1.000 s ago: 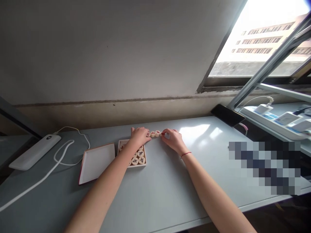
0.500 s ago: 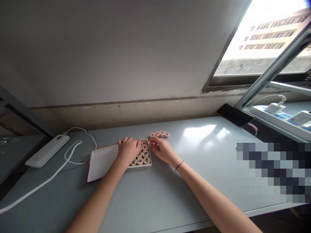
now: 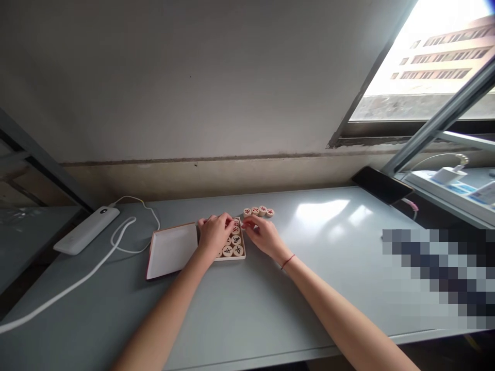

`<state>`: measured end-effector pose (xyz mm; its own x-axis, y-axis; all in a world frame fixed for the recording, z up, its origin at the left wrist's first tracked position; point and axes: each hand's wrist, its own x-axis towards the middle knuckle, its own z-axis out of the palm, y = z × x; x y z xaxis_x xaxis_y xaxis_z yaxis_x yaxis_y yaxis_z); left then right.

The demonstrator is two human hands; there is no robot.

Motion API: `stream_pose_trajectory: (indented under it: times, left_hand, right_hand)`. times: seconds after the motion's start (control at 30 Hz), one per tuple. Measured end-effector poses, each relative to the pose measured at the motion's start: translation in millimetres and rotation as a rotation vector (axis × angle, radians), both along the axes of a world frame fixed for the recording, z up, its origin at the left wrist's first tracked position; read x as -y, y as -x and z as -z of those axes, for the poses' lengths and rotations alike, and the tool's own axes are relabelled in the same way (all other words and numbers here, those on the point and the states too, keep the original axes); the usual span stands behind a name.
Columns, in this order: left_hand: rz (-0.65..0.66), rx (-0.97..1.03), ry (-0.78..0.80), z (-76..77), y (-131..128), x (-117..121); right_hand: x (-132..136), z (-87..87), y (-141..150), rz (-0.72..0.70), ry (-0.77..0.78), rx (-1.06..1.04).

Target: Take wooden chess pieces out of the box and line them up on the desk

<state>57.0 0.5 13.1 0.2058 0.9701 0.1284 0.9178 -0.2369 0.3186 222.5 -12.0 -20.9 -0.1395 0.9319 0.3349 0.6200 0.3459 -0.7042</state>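
Wooden xiangqi pieces [image 3: 262, 211], four loose

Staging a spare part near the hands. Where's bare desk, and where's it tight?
Widest bare patch: the grey desk right of the row of four xiangqi pieces, before the black phone. Another lies between the forearms, in front of the piece box. Crowded: box, its lid, left hand, right hand.
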Motion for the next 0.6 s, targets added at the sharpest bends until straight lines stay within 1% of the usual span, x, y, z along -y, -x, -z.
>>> stream_pose_trajectory:
  times: [0.07,0.13,0.23,0.4,0.47,0.53,0.57,0.6]
  left_hand:
    - [-0.028,0.044,-0.039,-2.8,-0.3,-1.9]
    - [-0.034,0.087,-0.093,-6.7,-0.5,-0.3]
    - [0.003,0.16,-0.111,-10.5,-0.4,6.9]
    - [0.043,0.269,-0.082,-5.3,1.5,12.6]
    - [0.072,0.336,-0.077,-7.1,2.4,11.7]
    - [0.113,0.425,-0.048,-17.7,2.6,15.7]
    - [0.139,0.47,-0.021,-26.1,2.3,21.7]
    - [0.155,0.523,0.04,-35.6,1.9,31.4]
  right_hand:
    - [1.3,-2.7,0.2,0.02,-0.061,-0.031]
    - [2.4,-6.2,0.6,0.008,-0.166,-0.017]
    - [4.1,-11.0,2.6,-0.036,-0.293,0.015]
    - [7.9,-16.3,7.8,-0.098,-0.377,0.05]
    - [8.2,-18.4,6.1,-0.094,-0.386,0.055]
    - [5.5,-19.8,-1.0,-0.036,-0.374,0.024]
    - [2.8,-19.8,-6.9,0.023,-0.356,-0.004]
    - [-0.8,-19.2,-14.2,0.098,-0.332,-0.035]
